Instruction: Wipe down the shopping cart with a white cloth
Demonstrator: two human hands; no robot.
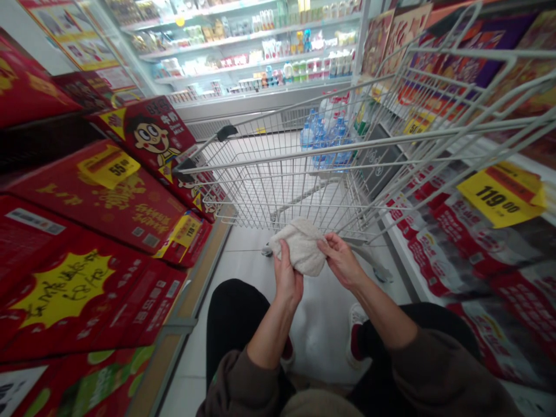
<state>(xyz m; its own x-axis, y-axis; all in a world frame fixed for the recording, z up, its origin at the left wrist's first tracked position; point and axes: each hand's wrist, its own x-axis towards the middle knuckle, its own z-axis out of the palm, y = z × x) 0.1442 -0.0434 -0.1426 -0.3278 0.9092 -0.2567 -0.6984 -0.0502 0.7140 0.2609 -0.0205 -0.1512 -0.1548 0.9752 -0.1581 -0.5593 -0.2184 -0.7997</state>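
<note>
A bunched, off-white cloth (302, 246) is held between both hands, low in front of me. My left hand (286, 275) grips its near left side, the thumb lying on top and the fingers hidden underneath. At its right edge, my right hand (341, 258) pinches the fabric between thumb and fingers. Just beyond the cloth stands a metal shopping cart (278, 168), turned sideways across the aisle. The cart's wire side is close to the cloth; whether they touch I cannot tell.
Red gift boxes (99, 197) are stacked on the left. Shrink-wrapped bottle packs (460, 231) line the right shelf, below a yellow price tag (499, 194). Blue-tinted water bottles (328, 136) show behind the cart's wires. A lit refrigerated case (252, 52) spans the back. My knees flank the floor (317, 324).
</note>
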